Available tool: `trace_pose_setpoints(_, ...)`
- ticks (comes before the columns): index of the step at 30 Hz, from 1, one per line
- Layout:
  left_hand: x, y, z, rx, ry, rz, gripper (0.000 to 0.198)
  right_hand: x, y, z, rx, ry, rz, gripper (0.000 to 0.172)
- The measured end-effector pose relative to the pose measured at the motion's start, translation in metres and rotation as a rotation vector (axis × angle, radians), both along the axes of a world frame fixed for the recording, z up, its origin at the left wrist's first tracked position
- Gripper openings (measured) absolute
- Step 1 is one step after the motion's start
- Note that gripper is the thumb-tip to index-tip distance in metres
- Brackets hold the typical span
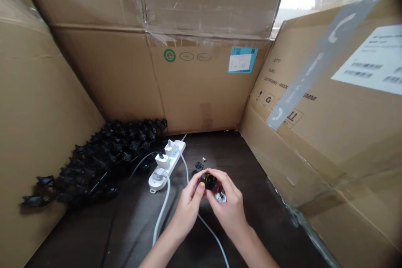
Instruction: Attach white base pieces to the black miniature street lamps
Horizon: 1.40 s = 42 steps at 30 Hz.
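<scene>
A small round black part with a yellow line on it [210, 181] is held up between both hands; its exact kind I cannot make out. My left hand [190, 201] grips its left side, thumb in front and fingers curled behind. From the right, my right hand [228, 201] closes on it, fingers over the top and thumb below. Under the right palm a small white and reddish item [220, 197] shows in part. Just beyond the fingertips, small black pieces [199, 165] and a tiny shiny metal piece [204, 159] lie on the dark table [251, 217].
Left of the hands lies a white power strip [158, 180] with plugs and a charger [162, 161] in it. White cables [166, 205] run toward me. Many black spiky plastic parts [109, 146] are piled at left. Cardboard boxes [194, 92] wall the back and both sides.
</scene>
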<state>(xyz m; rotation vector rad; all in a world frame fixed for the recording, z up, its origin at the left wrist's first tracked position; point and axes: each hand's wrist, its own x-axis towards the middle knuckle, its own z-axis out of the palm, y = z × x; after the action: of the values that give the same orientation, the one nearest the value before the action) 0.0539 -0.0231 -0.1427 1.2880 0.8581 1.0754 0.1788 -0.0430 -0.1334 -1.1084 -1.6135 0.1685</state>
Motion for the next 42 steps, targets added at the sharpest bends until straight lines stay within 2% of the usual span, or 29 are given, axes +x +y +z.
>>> trace_pose_setpoints(5, -0.01, 0.0, -0.002, -0.041, 0.026, 0.068, 0.041, -0.002, -0.002, 0.0, -0.123, 0.061, 0.104, 0.05)
trace_pose_setpoints(9, -0.015, 0.003, -0.004, -0.079, 0.013, 0.138, 0.046, -0.004, -0.004, -0.004, -0.277, 0.31, 0.248, 0.062)
trace_pose_setpoints(14, -0.018, 0.008, -0.001, -0.096, -0.061, 0.202, 0.049, -0.002, -0.007, -0.005, -0.279, 0.391, 0.421, 0.058)
trace_pose_setpoints(16, -0.019, 0.009, 0.002, -0.105, -0.093, 0.21, 0.051, -0.002, -0.007, -0.006, -0.261, 0.334, 0.403, 0.055)
trace_pose_setpoints(19, -0.019, 0.009, 0.006, -0.108, -0.117, 0.211, 0.051, -0.004, -0.008, -0.009, -0.245, 0.125, 0.276, 0.051)
trace_pose_setpoints(22, -0.017, 0.008, 0.005, -0.099, -0.12, 0.194, 0.048, -0.006, -0.007, -0.013, -0.212, -0.043, 0.169, 0.037)
trace_pose_setpoints(25, -0.016, 0.007, 0.002, -0.069, -0.092, 0.16, 0.043, -0.004, -0.006, -0.011, -0.144, -0.045, 0.114, 0.018)
trace_pose_setpoints(27, -0.016, 0.006, 0.0, -0.03, -0.039, 0.146, 0.041, -0.001, -0.005, -0.008, -0.104, -0.013, 0.107, 0.013)
trace_pose_setpoints(32, -0.019, 0.002, -0.003, 0.148, 0.177, 0.085, 0.041, 0.004, -0.006, 0.0, -0.002, 0.036, 0.098, 0.015)
trace_pose_setpoints(36, -0.021, -0.001, -0.005, 0.244, 0.317, 0.036, 0.044, 0.005, -0.006, 0.0, 0.047, 0.034, 0.087, 0.019)
trace_pose_setpoints(42, -0.021, -0.003, 0.0, 0.303, 0.343, 0.012, 0.044, 0.007, -0.005, -0.003, 0.053, 0.028, 0.067, 0.019)
